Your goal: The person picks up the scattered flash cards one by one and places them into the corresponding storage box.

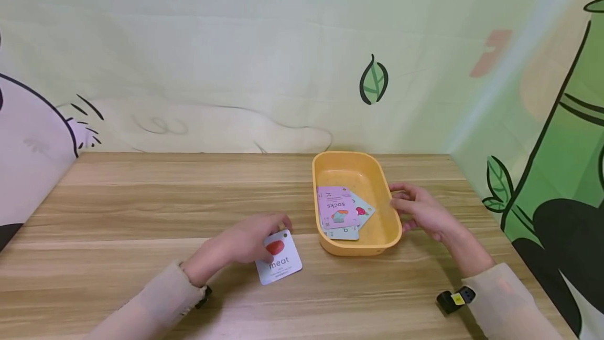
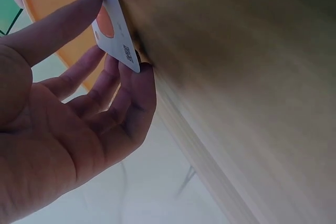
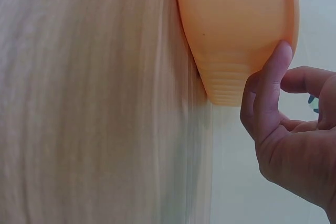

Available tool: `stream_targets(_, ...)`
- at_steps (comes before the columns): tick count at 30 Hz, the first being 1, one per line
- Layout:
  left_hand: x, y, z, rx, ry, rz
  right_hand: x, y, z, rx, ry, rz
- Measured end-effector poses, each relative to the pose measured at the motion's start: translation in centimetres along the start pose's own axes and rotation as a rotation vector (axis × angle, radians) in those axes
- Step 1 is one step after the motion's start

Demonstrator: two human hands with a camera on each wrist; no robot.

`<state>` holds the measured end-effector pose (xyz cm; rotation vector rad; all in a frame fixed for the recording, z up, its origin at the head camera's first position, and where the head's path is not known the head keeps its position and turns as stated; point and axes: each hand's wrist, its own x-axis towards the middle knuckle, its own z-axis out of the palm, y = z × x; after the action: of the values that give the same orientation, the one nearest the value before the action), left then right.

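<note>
My left hand (image 1: 252, 237) pinches a white flash card (image 1: 285, 264) reading "meat", with a red picture on it. In the left wrist view, the thumb lies across the face of the card (image 2: 113, 32) while the fingertips support it from behind and at the edge. To the right, a yellow plastic basket (image 1: 360, 250) stands on the table. My right hand (image 1: 424, 211) rests loosely bent fingers against the basket's right side; the right wrist view shows a fingertip on its outer wall (image 3: 236, 30). Inside the basket, a pink "socks" card (image 1: 337, 208) overlaps other cards (image 1: 348, 233).
The wooden table (image 1: 165, 193) meets a pale green printed backdrop (image 1: 212, 67) at its far edge, and the backdrop continues along the right side. Dark wrist devices (image 1: 455, 299) sit at the sleeve cuffs.
</note>
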<state>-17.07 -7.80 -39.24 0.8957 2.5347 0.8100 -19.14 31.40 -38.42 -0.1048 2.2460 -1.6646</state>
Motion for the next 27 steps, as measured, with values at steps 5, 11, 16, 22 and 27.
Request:
stream_targets(5,-0.1,-0.4,-0.3,-0.016,0.003,0.002,0.0,-0.1,0.0,-0.002,0.002,0.003)
stream_targets(11,-0.5,-0.9,-1.0,-0.052,0.014,0.054,0.0,-0.1,0.0,-0.003,0.001,0.003)
stream_targets(16,-0.7,-1.4,-1.2,-0.118,0.02,0.023,-0.1,-0.1,0.0,-0.007,0.001,0.004)
stream_targets(22,-0.9,-2.1,-1.5,-0.204,0.037,0.02,0.0,-0.1,0.0,-0.004,0.001,0.002)
stream_targets(27,-1.0,-2.7,-1.9,-0.329,0.029,0.035,0.0,-0.1,0.0,-0.001,0.0,0.001)
